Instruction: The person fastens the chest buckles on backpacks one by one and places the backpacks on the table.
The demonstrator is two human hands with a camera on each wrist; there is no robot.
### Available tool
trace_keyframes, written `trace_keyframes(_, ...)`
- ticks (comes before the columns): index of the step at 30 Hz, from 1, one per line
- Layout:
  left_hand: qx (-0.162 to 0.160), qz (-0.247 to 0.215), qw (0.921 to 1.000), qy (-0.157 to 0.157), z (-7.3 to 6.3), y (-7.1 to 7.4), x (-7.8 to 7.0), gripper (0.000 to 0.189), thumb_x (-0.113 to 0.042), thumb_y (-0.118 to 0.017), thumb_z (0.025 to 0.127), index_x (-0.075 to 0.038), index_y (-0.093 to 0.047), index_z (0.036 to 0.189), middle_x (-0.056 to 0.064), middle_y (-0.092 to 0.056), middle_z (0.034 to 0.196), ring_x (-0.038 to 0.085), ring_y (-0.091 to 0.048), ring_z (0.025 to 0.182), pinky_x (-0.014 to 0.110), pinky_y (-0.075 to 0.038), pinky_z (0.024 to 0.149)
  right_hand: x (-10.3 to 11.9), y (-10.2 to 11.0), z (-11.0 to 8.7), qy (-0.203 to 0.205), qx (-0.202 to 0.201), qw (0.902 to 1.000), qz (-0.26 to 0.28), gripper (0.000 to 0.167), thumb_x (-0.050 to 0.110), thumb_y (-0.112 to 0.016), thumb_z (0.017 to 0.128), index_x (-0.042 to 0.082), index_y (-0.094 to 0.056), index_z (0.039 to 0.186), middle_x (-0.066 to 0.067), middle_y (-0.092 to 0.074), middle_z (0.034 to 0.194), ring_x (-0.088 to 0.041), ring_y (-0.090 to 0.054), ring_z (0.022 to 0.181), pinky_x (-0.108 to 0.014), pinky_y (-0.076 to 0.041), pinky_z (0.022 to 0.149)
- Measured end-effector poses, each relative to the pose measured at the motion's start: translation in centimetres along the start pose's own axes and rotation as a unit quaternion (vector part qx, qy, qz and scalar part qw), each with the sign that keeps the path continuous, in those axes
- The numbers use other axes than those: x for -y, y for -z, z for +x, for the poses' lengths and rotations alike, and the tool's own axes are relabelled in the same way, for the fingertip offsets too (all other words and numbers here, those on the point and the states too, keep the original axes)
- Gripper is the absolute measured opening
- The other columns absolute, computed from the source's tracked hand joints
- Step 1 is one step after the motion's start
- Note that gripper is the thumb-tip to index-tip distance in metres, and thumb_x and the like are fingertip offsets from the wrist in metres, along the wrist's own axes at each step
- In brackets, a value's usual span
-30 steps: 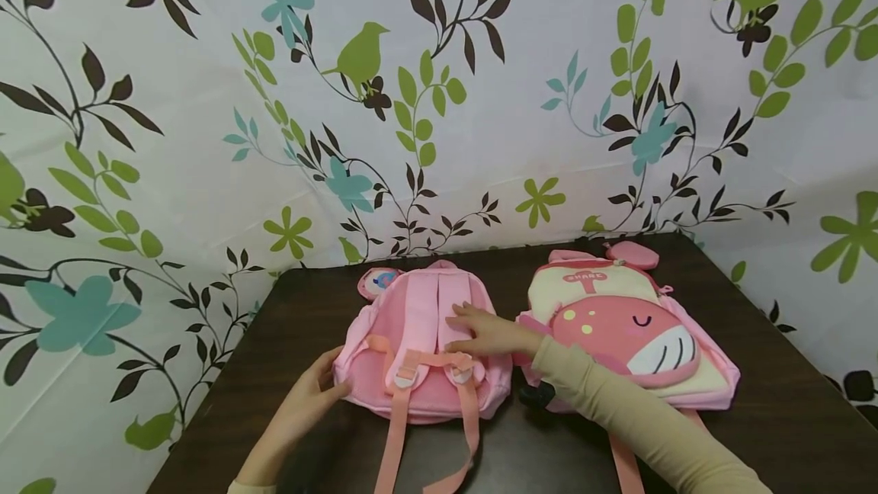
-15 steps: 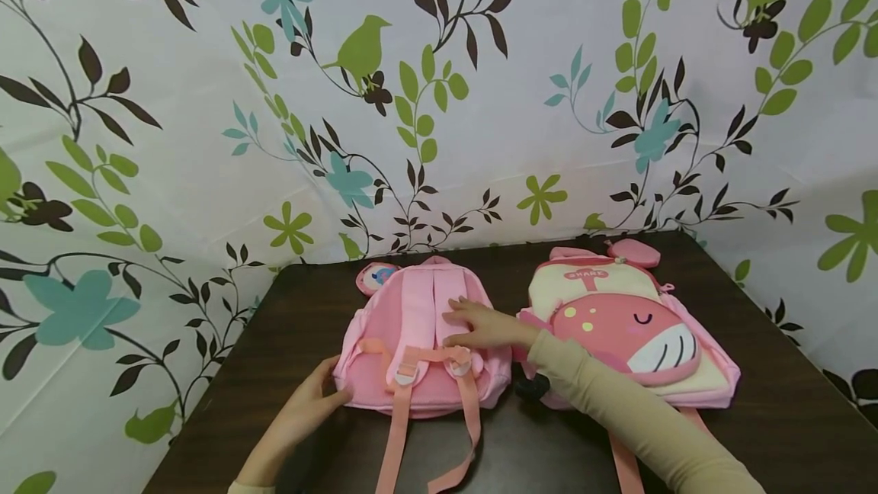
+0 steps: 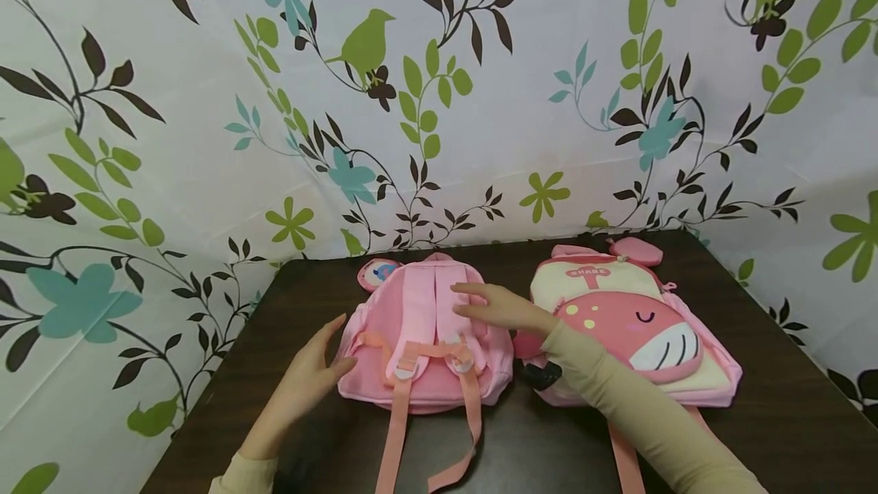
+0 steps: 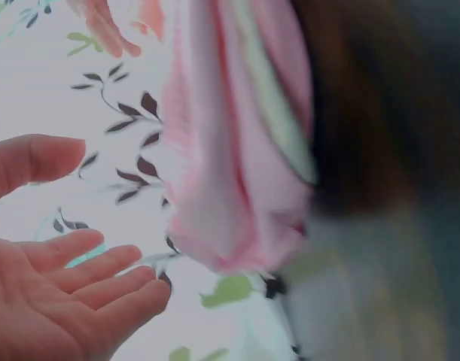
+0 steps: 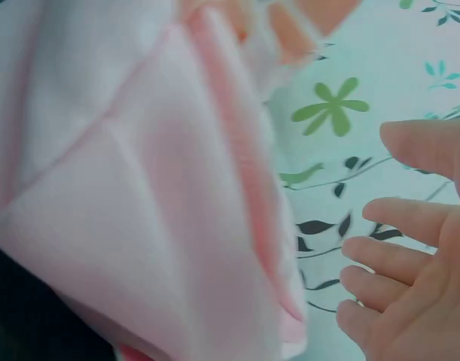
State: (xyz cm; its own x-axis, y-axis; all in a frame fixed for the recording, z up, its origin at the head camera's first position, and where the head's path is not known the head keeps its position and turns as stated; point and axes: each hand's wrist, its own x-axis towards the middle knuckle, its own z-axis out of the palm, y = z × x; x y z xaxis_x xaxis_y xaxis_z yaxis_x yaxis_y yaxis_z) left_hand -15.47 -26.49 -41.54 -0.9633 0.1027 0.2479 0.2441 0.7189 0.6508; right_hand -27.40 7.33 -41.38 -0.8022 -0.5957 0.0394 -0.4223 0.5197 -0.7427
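Observation:
A pink backpack (image 3: 391,311) lies on the table with its shoulder straps facing up and orange webbing trailing toward the front edge. At its left side is my left hand (image 3: 309,368), fingers extended and thumb apart. The left wrist view shows that hand (image 4: 79,293) spread, with a gap between it and the pink fabric (image 4: 214,188). My right hand (image 3: 504,307) is over the backpack's right strap, fingers straight and pointing left. In the right wrist view the right hand (image 5: 410,263) is spread with nothing in it, beside the pale pink cloth (image 5: 162,210).
To the right lies a second backpack (image 3: 617,273), cream and pink with a whale pocket, partly behind my right sleeve (image 3: 631,395). A small round charm (image 3: 377,273) sits behind the first backpack. The dark table (image 3: 274,311) ends at a patterned cloth backdrop (image 3: 480,143).
My left hand has come off the backpack's lower left side, its fingers opening upward. My right hand has risen slightly and shifted right. The backpack stays nearly in place.

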Motion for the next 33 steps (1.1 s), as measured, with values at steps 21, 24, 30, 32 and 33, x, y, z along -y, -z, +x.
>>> trace_keyframes(21,0.158,-0.006,0.9782,-0.134,3.9,-6.6,-3.1,0.064,-0.024,-0.077,0.090,-0.003,-0.051,0.145,0.012,-0.061,0.136,0.025,-0.060,0.114,0.047,-0.051,0.098,-0.5,-0.5,-3.4,-0.003,0.072,0.9971,0.025,0.064,0.040,-0.066,0.096,0.018,-0.046,0.153,-0.011,-0.047,0.152,-0.030,-0.051,0.129,-0.059,-0.041,0.106)
trace_keyframes(24,0.175,0.026,0.9699,-0.167,4.2,-7.2,-2.8,0.055,-0.019,-0.074,0.091,-0.001,-0.054,0.140,0.009,-0.065,0.119,0.020,-0.060,0.097,0.035,-0.053,0.087,-0.6,-0.7,-3.5,0.005,0.071,0.9973,0.016,0.062,0.037,-0.066,0.097,0.016,-0.048,0.151,-0.010,-0.049,0.151,-0.028,-0.054,0.124,-0.056,-0.043,0.104)
trace_keyframes(30,0.190,0.081,0.9577,-0.201,4.1,-7.5,-2.5,0.048,-0.021,-0.070,0.095,0.003,-0.059,0.135,0.017,-0.060,0.135,0.032,-0.056,0.127,0.048,-0.045,0.105,-1.2,-1.0,-3.4,0.020,0.074,0.9971,0.002,0.058,0.033,-0.065,0.098,0.012,-0.050,0.149,-0.012,-0.050,0.150,-0.029,-0.054,0.125,-0.053,-0.045,0.104)
trace_keyframes(32,0.192,0.077,0.9594,-0.191,4.0,-7.4,-2.5,0.050,-0.023,-0.070,0.095,0.004,-0.058,0.136,0.019,-0.056,0.141,0.035,-0.049,0.135,0.052,-0.041,0.108,-1.3,-1.0,-3.4,0.022,0.074,0.9970,0.001,0.057,0.032,-0.065,0.098,0.011,-0.050,0.149,-0.013,-0.049,0.150,-0.031,-0.053,0.128,-0.053,-0.045,0.105)
trace_keyframes(33,0.193,0.073,0.9603,-0.187,4.0,-7.4,-2.4,0.050,-0.023,-0.070,0.095,0.004,-0.058,0.136,0.019,-0.056,0.142,0.035,-0.049,0.135,0.052,-0.041,0.108,-1.4,-1.0,-3.3,0.025,0.074,0.9969,0.000,0.057,0.031,-0.065,0.098,0.010,-0.050,0.149,-0.013,-0.049,0.151,-0.031,-0.052,0.130,-0.054,-0.044,0.105)
